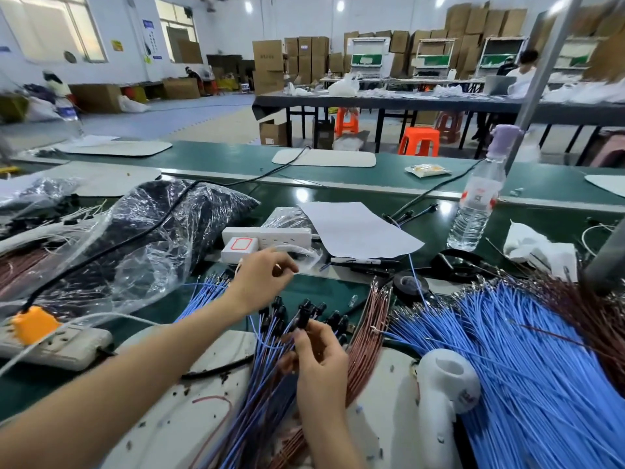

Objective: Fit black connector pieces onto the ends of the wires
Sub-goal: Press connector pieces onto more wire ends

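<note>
My right hand (316, 355) pinches a black connector (302, 318) fitted on blue and brown wires, low in the middle of the view. Around it lie several finished wires with black connectors (280, 311) on their ends. My left hand (262, 277) is raised above and to the left, fingers curled toward each other; whether they hold a wire I cannot tell. A big fan of loose blue wires (527, 360) with bare metal terminals spreads at the right. Brown wires (367, 336) lie between the two groups.
A clear plastic bag with dark parts (152, 238) lies at the left, by a power strip with an orange plug (33, 324). A white power strip (267, 240), white paper (355, 230), black tape roll (411, 286), water bottle (477, 204) and white handheld device (446, 384) surround the work spot.
</note>
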A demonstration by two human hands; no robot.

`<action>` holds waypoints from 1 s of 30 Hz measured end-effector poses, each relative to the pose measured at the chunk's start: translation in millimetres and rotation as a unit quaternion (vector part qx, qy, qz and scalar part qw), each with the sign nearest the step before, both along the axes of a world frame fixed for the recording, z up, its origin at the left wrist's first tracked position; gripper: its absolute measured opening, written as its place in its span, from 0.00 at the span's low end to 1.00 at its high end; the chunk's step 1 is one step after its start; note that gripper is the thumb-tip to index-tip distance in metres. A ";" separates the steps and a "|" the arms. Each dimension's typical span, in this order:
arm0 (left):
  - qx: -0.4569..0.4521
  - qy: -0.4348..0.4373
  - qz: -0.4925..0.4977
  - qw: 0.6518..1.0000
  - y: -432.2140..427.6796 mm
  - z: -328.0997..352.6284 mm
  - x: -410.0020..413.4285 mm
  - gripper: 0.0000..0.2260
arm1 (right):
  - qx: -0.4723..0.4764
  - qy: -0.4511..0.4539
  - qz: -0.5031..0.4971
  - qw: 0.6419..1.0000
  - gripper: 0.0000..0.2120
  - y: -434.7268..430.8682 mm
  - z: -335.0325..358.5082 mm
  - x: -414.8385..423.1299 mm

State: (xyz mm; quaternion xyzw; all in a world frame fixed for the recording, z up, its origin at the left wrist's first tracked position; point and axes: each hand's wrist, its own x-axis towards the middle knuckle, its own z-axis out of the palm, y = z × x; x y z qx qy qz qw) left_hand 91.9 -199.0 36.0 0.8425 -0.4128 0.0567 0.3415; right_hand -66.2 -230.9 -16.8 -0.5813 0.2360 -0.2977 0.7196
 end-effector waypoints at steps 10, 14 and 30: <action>-0.285 0.265 0.006 0.921 20.2 -33.1 -72.9 0.05 | -0.247 0.007 -0.069 0.967 0.15 8.6 3.0 -1.3; -0.299 0.300 -0.034 0.905 25.6 -36.4 -70.1 0.03 | -0.343 -0.004 -0.106 0.933 0.06 9.1 -1.1 -0.6; -0.293 0.327 -0.082 0.895 30.1 -47.8 -68.8 0.05 | -0.399 0.008 -0.173 0.900 0.08 1.9 -5.9 1.5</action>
